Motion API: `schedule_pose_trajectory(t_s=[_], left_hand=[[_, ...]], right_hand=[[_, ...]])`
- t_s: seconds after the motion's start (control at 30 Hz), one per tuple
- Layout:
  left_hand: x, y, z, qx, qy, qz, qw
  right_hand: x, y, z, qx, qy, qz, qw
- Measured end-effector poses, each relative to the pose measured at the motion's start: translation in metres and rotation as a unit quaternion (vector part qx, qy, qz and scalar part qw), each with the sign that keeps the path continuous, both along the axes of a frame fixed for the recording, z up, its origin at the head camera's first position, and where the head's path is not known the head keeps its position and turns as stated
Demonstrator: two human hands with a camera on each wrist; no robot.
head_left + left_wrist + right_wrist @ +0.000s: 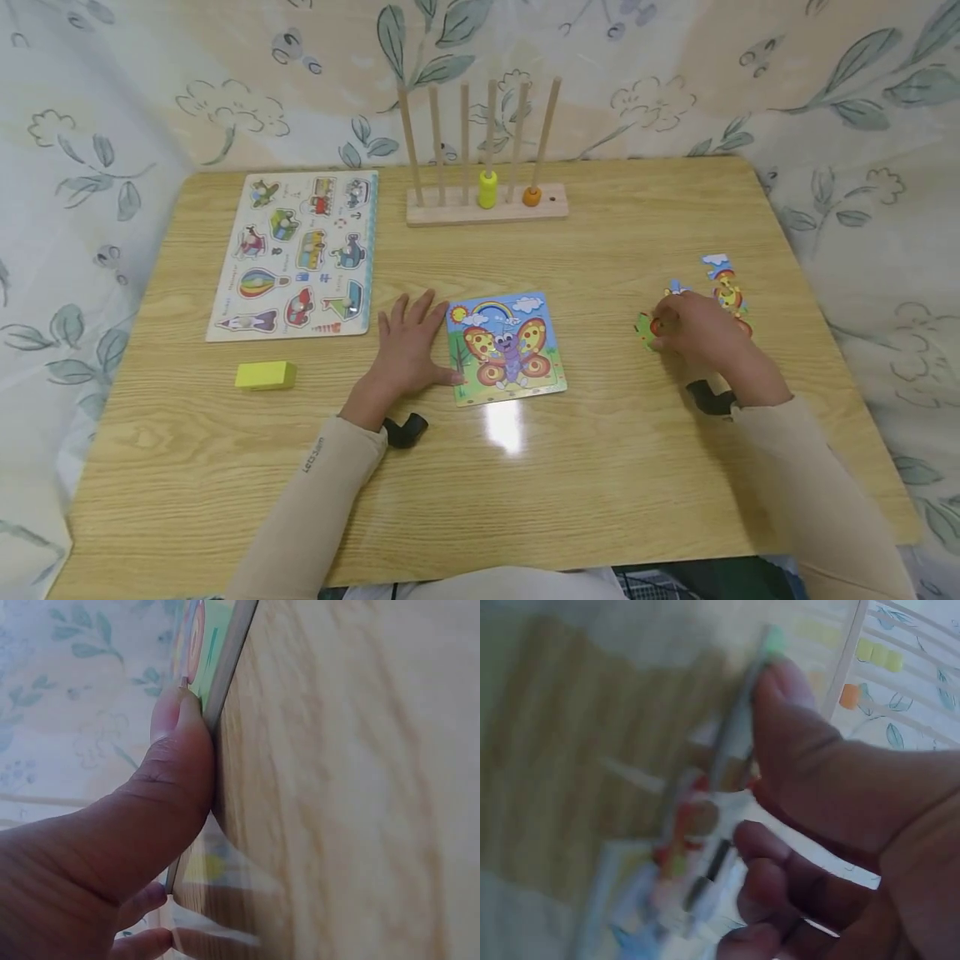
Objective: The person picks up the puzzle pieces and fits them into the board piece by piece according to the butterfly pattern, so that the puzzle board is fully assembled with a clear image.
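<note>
1. Your left hand (pixel 408 352) has fingers spread, thumb on the square blue-and-green butterfly board (pixel 512 358).
2. Your right hand (pixel 699 335) pinches a flat green-and-red puzzle piece (pixel 643 331) over the wood-grain table's (pixel 600 492) right side.

Left sleeve (pixel 311 508) has small dark lettering toward its wrist end, looks like "Lets Jam" with the second word unsure, and the vehicle picture board (pixel 340 193) at the table's (pixel 180 467) far left has tiny printed words beside its pictures, too small to read.
</note>
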State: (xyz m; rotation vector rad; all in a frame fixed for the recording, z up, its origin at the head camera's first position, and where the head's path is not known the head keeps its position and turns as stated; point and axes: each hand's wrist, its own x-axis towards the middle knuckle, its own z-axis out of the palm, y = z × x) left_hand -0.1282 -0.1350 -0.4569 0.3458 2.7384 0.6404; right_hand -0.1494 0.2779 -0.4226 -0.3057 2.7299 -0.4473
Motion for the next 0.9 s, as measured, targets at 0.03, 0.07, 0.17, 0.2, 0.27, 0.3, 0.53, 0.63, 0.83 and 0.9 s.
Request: schedule_pose_trajectory(t_s=[0.03,0.07,0.17,0.2,0.27,0.3,0.53,0.63,0.83,0.9], left_hand=[[0.0,0.0,0.0,0.001,0.0,0.001,1.0],[-0.001,-0.001,0.0,0.002,0.002,0.001,1.0],[-0.001,-0.001,0.001,0.002,0.002,0.002,1.0],[-0.001,-0.001,0.001,0.002,0.001,0.002,1.0],[-0.001,-0.001,0.001,0.001,0.001,0.002,1.0],[-0.002,-0.001,0.001,-0.001,-0.001,0.002,1.0],[-0.001,-0.001,0.0,0.004,0.008,0.001,1.0],[0.001,-0.002,-0.002,0.002,0.007,0.004,1.0],[0.004,-0.003,-0.006,0.004,0.012,0.008,0.9999],[0.002,-0.003,-0.006,0.005,0.018,0.005,0.9998]], right_hand=[[0.0,0.0,-0.003,-0.008,0.003,-0.005,1.0],[0.0,0.0,-0.005,-0.013,0.007,-0.009,1.0],[-0.001,-0.004,-0.008,-0.018,0.027,-0.015,0.999],[-0.001,-0.006,-0.008,-0.022,0.037,-0.016,0.999],[-0.001,-0.013,-0.007,-0.034,0.055,-0.014,0.998],[-0.001,-0.018,-0.007,-0.046,0.064,-0.013,0.997],[0.002,-0.093,0.001,-0.199,0.039,0.008,0.979],[0.007,-0.135,0.001,-0.241,0.0,0.053,0.969],[0.014,-0.185,-0.009,-0.226,-0.035,0.122,0.966],[0.016,-0.191,-0.012,-0.204,-0.026,0.126,0.971]])
